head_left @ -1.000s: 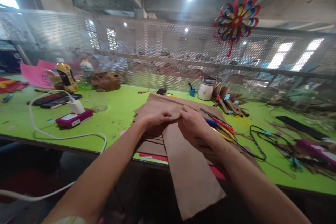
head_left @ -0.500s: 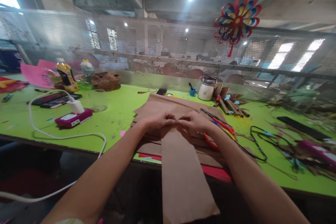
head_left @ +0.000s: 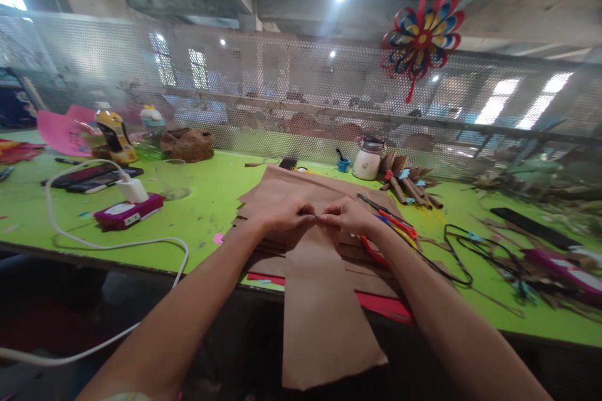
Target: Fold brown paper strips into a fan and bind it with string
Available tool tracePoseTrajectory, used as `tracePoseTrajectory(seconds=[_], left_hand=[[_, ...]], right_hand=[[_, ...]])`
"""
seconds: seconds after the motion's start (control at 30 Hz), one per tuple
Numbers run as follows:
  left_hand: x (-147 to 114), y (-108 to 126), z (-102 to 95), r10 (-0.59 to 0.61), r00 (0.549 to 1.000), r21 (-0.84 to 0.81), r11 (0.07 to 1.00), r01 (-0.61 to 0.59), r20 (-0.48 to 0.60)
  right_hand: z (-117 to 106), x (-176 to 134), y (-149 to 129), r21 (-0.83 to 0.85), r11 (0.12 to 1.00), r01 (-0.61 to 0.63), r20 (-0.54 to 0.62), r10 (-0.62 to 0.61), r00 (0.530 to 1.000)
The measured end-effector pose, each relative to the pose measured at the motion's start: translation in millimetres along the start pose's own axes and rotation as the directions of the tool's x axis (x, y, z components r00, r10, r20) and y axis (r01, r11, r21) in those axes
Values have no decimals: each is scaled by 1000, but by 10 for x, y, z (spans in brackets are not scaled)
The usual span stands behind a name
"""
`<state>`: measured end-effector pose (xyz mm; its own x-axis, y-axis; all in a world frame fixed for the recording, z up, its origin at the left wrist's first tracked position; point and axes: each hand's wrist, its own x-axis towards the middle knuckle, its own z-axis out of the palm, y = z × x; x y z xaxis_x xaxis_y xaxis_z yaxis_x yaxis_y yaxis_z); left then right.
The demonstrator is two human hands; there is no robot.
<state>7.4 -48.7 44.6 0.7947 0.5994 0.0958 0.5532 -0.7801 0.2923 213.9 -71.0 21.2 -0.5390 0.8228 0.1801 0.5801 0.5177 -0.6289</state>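
Observation:
A long strip of brown kraft paper (head_left: 324,319) hangs over the table's front edge. My left hand (head_left: 294,214) pinches its upper end between thumb and fingers. Close beside it, my right hand (head_left: 343,214) pinches the same end, the fingertips of both hands nearly meeting. Under my hands lies a stack of brown paper sheets (head_left: 277,187), with red paper (head_left: 383,306) showing below it. Scissors with red handles (head_left: 399,223) lie by my right wrist, partly hidden by my forearm.
On the left are a purple power strip (head_left: 129,211) with a white cable, a clear cup (head_left: 174,178) and a yellow bottle (head_left: 115,135). Behind stand a white jar (head_left: 367,161) and rolled brown paper pieces (head_left: 411,183). Black cord (head_left: 463,250) lies at right.
The lower end of the paper strip has shifted slightly left and up. Both hands keep their pinch in almost the same place. The whole view has moved a little.

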Motion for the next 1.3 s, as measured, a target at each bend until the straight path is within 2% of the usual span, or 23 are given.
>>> tracePoseTrajectory(seconds=[0.27,0.5,0.8,0.93,1.1,1.3], left_hand=[[26,-106,61,47,998,-70,997,-45,31],[21,-178,60,25,1000,49,998,-25,11],[-3,-41,-11,14,1000,83,996,-16,25],[-4,-59,-35,45,999,29,999,-46,29],[49,-181,7,73,997,-103,992,-69,30],[12,-103,-40,54,998,-63,997,-55,-6]], right_hand=[[49,38,54,-88,995,40,-16,-42,999],[26,22,71,-129,991,30,-50,-36,998],[61,23,22,-124,987,99,-17,-102,995],[57,41,49,-115,988,104,-32,-108,994],[37,33,29,-94,992,78,-54,-83,995],[-1,34,55,-49,999,12,-75,-16,997]])
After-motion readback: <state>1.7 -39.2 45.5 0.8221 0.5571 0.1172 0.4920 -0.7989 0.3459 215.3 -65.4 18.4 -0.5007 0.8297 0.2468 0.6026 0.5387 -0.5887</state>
